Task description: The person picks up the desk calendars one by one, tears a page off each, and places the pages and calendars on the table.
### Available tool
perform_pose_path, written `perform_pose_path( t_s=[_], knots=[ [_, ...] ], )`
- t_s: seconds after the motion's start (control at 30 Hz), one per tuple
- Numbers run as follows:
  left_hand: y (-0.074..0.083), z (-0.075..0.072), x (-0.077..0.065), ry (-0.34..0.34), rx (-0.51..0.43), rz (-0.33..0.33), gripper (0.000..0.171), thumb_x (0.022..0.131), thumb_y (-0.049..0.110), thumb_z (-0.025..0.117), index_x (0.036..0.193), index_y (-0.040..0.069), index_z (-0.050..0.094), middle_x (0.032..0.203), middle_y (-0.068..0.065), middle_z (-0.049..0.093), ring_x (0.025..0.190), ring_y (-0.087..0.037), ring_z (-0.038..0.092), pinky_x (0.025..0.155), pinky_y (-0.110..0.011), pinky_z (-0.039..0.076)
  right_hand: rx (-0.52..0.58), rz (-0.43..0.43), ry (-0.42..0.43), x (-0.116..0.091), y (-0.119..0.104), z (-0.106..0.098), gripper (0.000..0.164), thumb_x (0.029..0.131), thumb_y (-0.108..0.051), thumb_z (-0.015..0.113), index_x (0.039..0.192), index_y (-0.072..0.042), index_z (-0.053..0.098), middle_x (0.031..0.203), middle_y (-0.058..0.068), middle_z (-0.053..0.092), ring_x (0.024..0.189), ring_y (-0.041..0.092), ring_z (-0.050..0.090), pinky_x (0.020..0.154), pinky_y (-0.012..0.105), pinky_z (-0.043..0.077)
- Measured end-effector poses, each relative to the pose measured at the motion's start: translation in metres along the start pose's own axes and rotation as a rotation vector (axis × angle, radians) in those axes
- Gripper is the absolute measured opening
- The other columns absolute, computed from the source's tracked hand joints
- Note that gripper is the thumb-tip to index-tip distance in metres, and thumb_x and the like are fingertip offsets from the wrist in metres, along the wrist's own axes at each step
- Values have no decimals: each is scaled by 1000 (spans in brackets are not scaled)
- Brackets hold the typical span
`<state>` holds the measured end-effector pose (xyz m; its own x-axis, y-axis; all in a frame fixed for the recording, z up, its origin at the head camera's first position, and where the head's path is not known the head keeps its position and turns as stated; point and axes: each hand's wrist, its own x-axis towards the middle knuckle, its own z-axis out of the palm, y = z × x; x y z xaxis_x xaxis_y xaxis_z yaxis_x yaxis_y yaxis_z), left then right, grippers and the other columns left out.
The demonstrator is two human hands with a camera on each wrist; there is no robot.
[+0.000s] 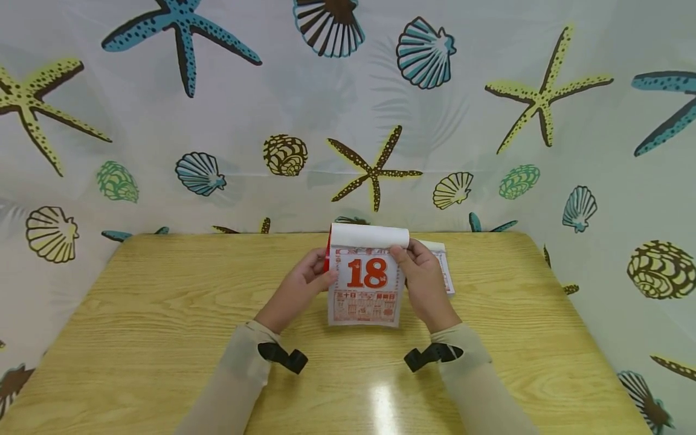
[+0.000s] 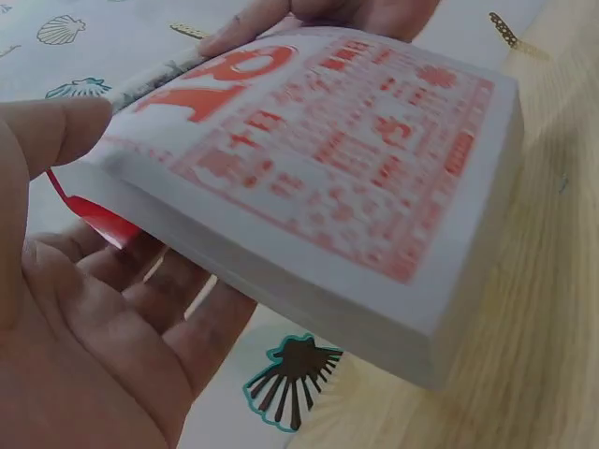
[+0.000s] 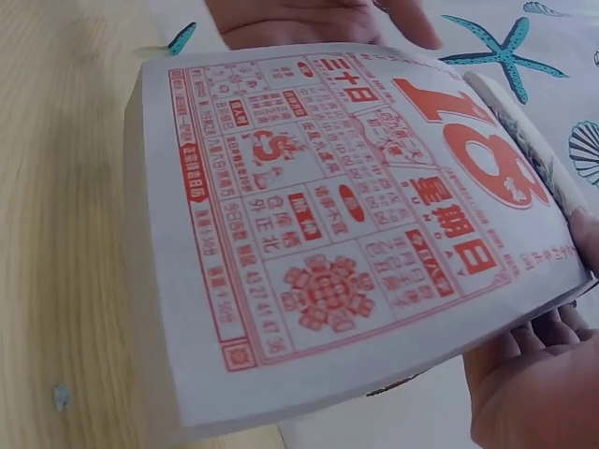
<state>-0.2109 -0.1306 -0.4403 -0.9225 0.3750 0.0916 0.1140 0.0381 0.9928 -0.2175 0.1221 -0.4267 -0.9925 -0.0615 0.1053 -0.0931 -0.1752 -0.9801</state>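
Note:
A thick tear-off calendar (image 1: pixel 365 308) with a big red 18 is held up over the table between both hands. Its top is a white strip (image 1: pixel 370 234) that looks rolled in the wrist views, and a red backing (image 2: pixel 98 220) shows at its left side. My left hand (image 1: pixel 298 284) grips the left edge, thumb by the front and fingers behind the pad. On the upper right corner, my right hand (image 1: pixel 426 281) pinches with its thumb on the front just under the white strip, fingers tucked behind. The pad's small red print (image 3: pixel 328 215) faces me.
Behind my right hand, a second printed paper (image 1: pixel 449 284) with red marks lies on the wooden table (image 1: pixel 190 290). A white cloth (image 1: pixel 239 121) with starfish and shells hangs beyond the table's back edge and at both sides. Each wrist wears a black strapped camera (image 1: pixel 290 360).

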Motion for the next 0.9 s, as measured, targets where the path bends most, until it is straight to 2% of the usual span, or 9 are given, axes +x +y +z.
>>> perform_pose_path(
  t_s=[0.13, 0.27, 0.37, 0.5, 0.63, 0.77, 0.9],
  knots=[
    [-7, 4, 0, -80, 20, -41, 61, 102, 34, 68, 154, 20, 39, 140, -10, 61, 125, -28, 63, 100, -44, 54, 62, 23, 32, 0, -1, -2, 39, 106, -26, 62, 137, -3, 57, 107, 3, 72, 92, 14, 71, 79, 29, 59],
    [-10, 7, 0, -119, 8, -68, 73, 98, 33, 73, 158, 27, 32, 139, -8, 63, 123, -27, 65, 99, -44, 55, 69, 43, 41, 0, -2, -3, 41, 105, -30, 63, 136, -4, 58, 105, 3, 71, 90, 14, 71, 76, 29, 59],
    [-9, 8, -1, -101, -11, -53, 66, 101, 29, 69, 157, 24, 34, 134, -12, 65, 118, -30, 67, 96, -44, 57, 74, 50, 7, -1, -4, -4, 41, 105, -31, 62, 137, -4, 57, 110, 5, 70, 94, 15, 71, 80, 31, 60],
    [-4, 8, -4, -66, -31, -22, 59, 104, 25, 65, 154, 18, 36, 132, -16, 65, 115, -30, 69, 94, -42, 58, 60, 86, -82, -3, -7, -4, 43, 109, -31, 56, 142, -4, 53, 117, 7, 68, 101, 15, 70, 86, 31, 59],
    [0, 10, -5, -39, -72, -13, 58, 104, 26, 65, 153, 15, 36, 133, -17, 65, 114, -29, 69, 92, -41, 59, 40, 164, -146, -4, -6, -4, 47, 110, -36, 50, 144, -3, 52, 112, 3, 72, 96, 13, 72, 82, 30, 59],
    [4, 12, -5, -20, -119, -33, 58, 103, 25, 66, 151, 15, 37, 133, -16, 65, 112, -30, 70, 91, -42, 59, 25, 197, -155, -4, -3, -4, 47, 110, -38, 49, 137, 0, 56, 102, 0, 75, 87, 13, 74, 75, 29, 60],
    [5, 13, -7, -28, -126, -83, 56, 104, 30, 65, 152, 17, 38, 136, -13, 63, 115, -31, 68, 94, -44, 58, 21, 169, -138, -4, 3, -3, 46, 110, -39, 50, 132, 0, 59, 96, 1, 76, 81, 14, 74, 70, 29, 60]
  ],
)
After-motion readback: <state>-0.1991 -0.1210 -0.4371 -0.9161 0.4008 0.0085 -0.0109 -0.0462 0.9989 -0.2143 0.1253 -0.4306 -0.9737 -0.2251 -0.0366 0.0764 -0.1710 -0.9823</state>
